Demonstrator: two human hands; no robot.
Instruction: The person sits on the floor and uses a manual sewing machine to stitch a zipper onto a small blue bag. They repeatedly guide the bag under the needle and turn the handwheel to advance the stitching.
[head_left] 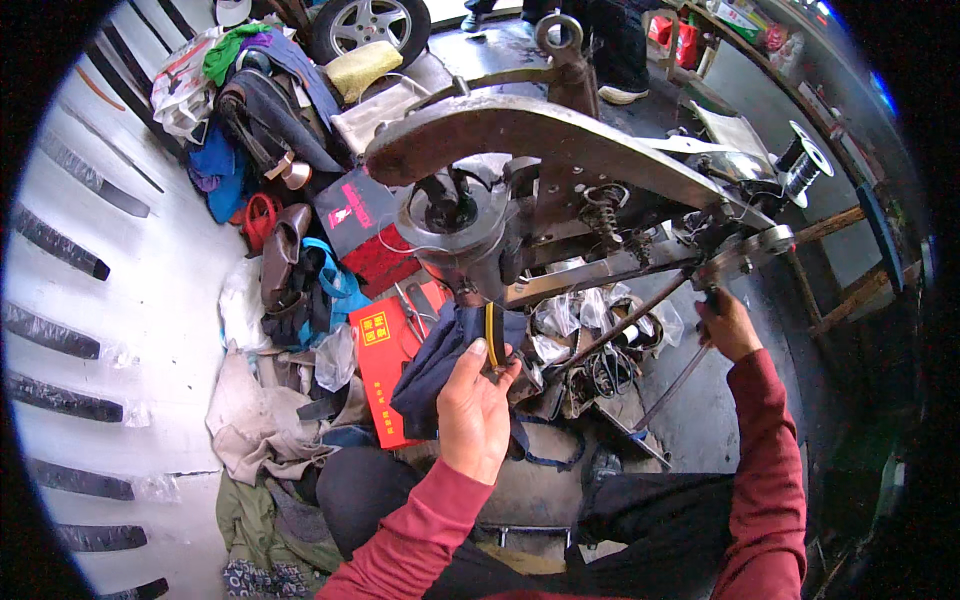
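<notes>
In front of me stands a metal hand-cranked sewing machine (555,130), its curved arm reaching to the left. Dark blue cloth (432,362) hangs at the machine's narrow post, with a dark strip with a yellow line (490,335), like a zipper, along it. My left hand (472,415) pinches the strip and the cloth between thumb and fingers, just below the needle area. On the right, my right hand (730,325) is closed around the handle below the machine's crank wheel (745,257). The handle itself is mostly hidden by the fingers.
Scissors or pliers (411,308) lie on a red box (378,385) left of the cloth. Below the machine is a cluttered tray of wires and plastic bags (590,320). Clothes and bags (275,110) pile up at left. A thread spool (803,165) sits at the right.
</notes>
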